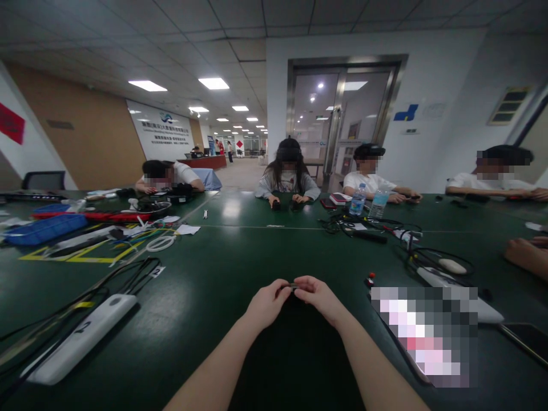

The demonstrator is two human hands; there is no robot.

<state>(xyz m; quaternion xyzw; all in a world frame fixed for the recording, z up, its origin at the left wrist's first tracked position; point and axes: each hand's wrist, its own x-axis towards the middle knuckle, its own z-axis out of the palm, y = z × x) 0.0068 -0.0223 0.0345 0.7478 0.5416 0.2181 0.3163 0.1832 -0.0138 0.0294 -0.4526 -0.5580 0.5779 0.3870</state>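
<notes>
In the head view, my left hand [269, 303] and my right hand [317, 299] meet fingertip to fingertip over the dark green table [205, 302]. A small, thin, dark object [293, 286] is pinched between the fingers of both hands. The fingers cover most of it, and its kind cannot be made out. Both forearms reach forward from the bottom edge of the view. To the right of my right hand lies a phone [405, 348], its screen blurred out, with a small red-tipped item [370, 278] beyond its far end.
White power strips lie at left [85, 337] and right [462, 297], with black cables around them. Two plastic bottles [358, 200] stand beyond, right of centre. A blue bin [45, 229] sits far left. Several people sit around the table; a person's hand [528, 257] rests at the right edge.
</notes>
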